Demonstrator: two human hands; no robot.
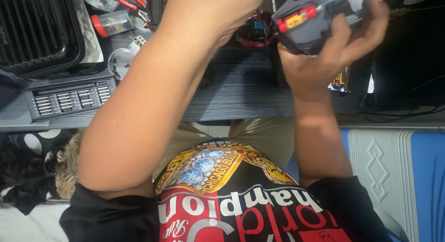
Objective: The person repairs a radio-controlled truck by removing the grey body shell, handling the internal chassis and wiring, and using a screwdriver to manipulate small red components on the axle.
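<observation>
Gripping a grey device [320, 19] from below, the right hand [324, 51] curls round it above the counter [241, 89]; left hand's grip hidden beyond the raised forearm.

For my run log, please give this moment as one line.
right hand: grips grey device with red part | left hand: out of frame, forearm raised | desk: bit set

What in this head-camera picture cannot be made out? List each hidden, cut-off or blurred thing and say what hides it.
- Left hand: out of sight in the head view, past the top edge; only the forearm shows.
- Grey device: its top is cut off by the frame edge, its underside covered by the right hand.
- Screwdriver bit set: the bits are too small to tell apart.
- Clear jar with red lid: its contents are too small and blurred.
</observation>
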